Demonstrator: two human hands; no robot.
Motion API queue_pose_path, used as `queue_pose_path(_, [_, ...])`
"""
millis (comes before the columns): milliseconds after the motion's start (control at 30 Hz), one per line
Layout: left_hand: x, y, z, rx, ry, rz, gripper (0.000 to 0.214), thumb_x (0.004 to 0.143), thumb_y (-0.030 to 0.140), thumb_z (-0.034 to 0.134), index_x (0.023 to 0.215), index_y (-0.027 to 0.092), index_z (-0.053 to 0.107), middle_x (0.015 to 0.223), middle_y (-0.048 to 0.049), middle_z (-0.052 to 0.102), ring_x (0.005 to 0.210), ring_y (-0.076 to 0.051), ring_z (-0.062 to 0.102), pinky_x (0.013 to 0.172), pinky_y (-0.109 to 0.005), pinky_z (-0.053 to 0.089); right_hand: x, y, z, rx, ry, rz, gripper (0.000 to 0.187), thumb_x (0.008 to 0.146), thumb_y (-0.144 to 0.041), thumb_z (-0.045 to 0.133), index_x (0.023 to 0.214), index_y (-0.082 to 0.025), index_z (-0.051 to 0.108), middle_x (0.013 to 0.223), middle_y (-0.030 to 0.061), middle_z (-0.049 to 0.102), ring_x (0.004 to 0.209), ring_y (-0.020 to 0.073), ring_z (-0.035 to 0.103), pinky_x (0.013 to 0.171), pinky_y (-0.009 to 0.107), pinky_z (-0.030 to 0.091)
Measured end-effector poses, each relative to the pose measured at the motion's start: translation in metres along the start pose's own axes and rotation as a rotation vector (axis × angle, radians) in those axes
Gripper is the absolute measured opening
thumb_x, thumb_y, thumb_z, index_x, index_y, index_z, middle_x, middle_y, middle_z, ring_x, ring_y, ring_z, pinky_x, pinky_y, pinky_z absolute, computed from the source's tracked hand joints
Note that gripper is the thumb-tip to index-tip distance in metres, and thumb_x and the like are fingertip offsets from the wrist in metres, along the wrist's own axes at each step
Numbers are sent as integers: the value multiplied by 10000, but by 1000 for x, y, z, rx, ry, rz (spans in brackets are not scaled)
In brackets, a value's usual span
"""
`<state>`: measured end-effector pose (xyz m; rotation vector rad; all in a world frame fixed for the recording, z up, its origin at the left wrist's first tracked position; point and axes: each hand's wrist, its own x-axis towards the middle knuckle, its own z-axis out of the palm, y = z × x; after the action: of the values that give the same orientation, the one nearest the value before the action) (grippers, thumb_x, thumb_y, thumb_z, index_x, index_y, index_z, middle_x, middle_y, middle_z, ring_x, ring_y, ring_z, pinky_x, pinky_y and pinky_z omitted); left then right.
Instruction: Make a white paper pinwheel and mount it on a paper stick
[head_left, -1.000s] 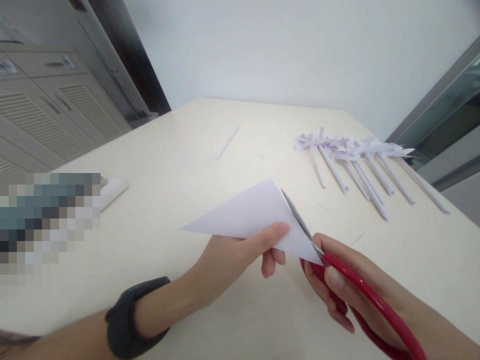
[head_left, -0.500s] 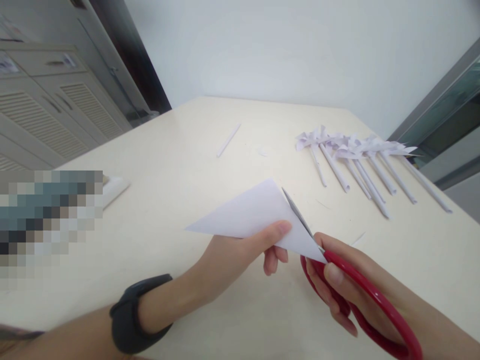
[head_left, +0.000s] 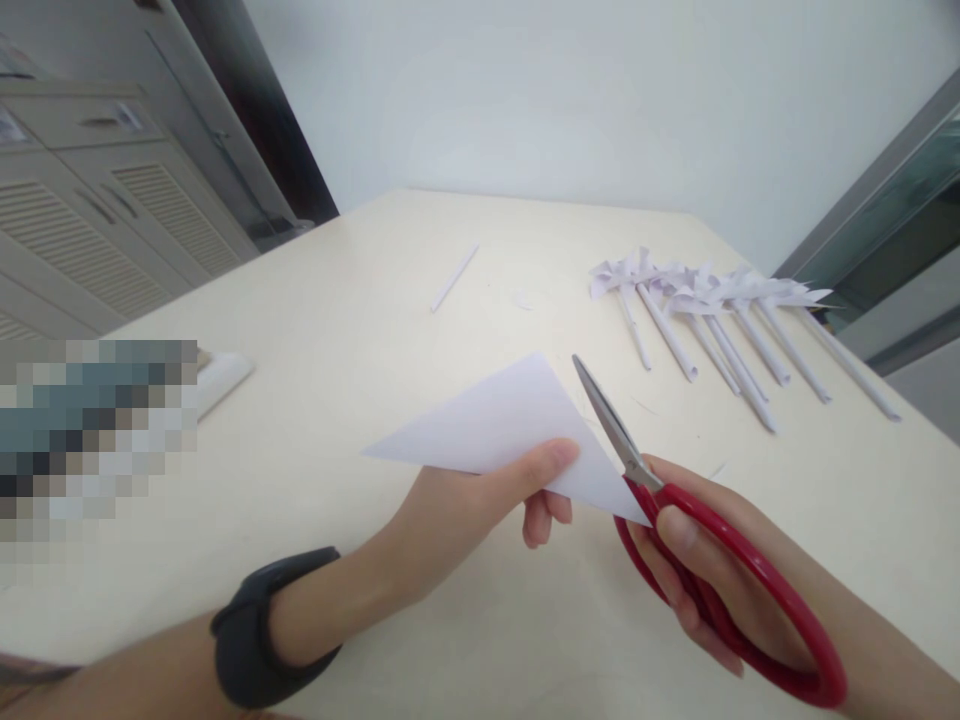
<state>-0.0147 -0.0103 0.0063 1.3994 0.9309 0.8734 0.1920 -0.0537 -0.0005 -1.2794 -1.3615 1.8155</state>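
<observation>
My left hand (head_left: 480, 515) pinches a white triangle of folded paper (head_left: 495, 415), thumb on top and fingers beneath. One point of the paper faces left, another reaches down toward the scissors. In my right hand (head_left: 694, 545) are red-handled scissors (head_left: 731, 530), gripped by the handles. Their metal blades look closed together and lie just right of the paper's long right edge, with a gap at the tips. The paper's lower right corner meets or overlaps the red handle near the pivot; contact there I cannot tell.
Several white paper pinwheels (head_left: 697, 290) with rolled paper sticks lie in a row at the right. A single rolled paper stick (head_left: 455, 278) and a small paper scrap (head_left: 523, 300) lie farther back on the cream table (head_left: 337, 290). A blurred-out patch covers the left side.
The scissor blades have moved off the paper's edge to the right and closed together. The paper stays in my left hand, nearly unmoved.
</observation>
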Motion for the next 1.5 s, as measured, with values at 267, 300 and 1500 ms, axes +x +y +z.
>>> queue_pose_path(267, [0,1,-1,-40,40,27,380,901,344,574,552,194,584,476,83,564,480,-65,542,672,-173,499,-6,-17,-8,-9,89,-291,408,901,-594,426,737,-222,466,712,-12,464,605,118,420,572,254,391])
queue_pose_path(300, [0,1,-1,-38,47,33,377,901,343,574,555,194,585,477,83,564,478,-65,539,676,-174,499,-6,-17,-9,-31,71,-299,396,911,-590,406,766,-227,473,738,-8,456,639,128,415,598,260,391])
queue_pose_path(1500, [0,14,12,470,-237,-307,416,785,511,509,489,219,515,489,49,545,535,-118,561,588,-199,476,-4,-13,9,-166,264,-369,240,805,-121,691,831,-256,494,740,-90,590,602,39,580,515,88,488])
